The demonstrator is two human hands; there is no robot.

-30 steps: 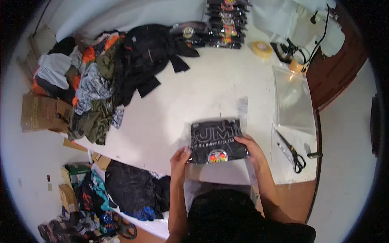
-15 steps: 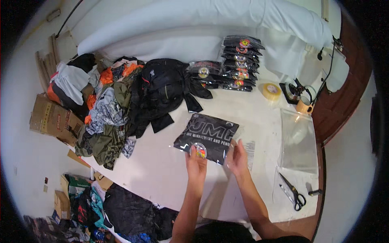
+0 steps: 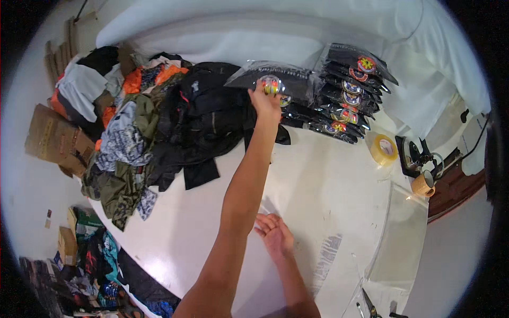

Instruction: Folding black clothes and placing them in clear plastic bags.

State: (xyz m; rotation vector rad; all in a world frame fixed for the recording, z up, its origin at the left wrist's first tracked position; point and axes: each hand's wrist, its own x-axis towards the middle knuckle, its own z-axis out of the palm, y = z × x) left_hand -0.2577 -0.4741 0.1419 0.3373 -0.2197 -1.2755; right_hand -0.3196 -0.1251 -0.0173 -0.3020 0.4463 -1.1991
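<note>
My left hand reaches to the back of the white table, closed on the near edge of a folded black garment in a clear plastic bag. A round coloured emblem and pale lettering show on it. It lies over a low pile of similar bagged garments, just left of a taller stack of bagged black garments. My right hand hovers over the middle of the table, fingers loosely spread and partly curled, apart from the bags. A faint clear streak shows by its fingertips; I cannot tell what it is.
Heaped clothes and a black jacket cover the table's left side. To the right are a tape roll, an orange mug and clear plastic sheeting. Scissors lie at the near right. A cardboard box stands left.
My left hand has carried the bagged garment from mid-table to the pile at the back. The right hand has let go of it and stayed nearer. The view has shifted.
</note>
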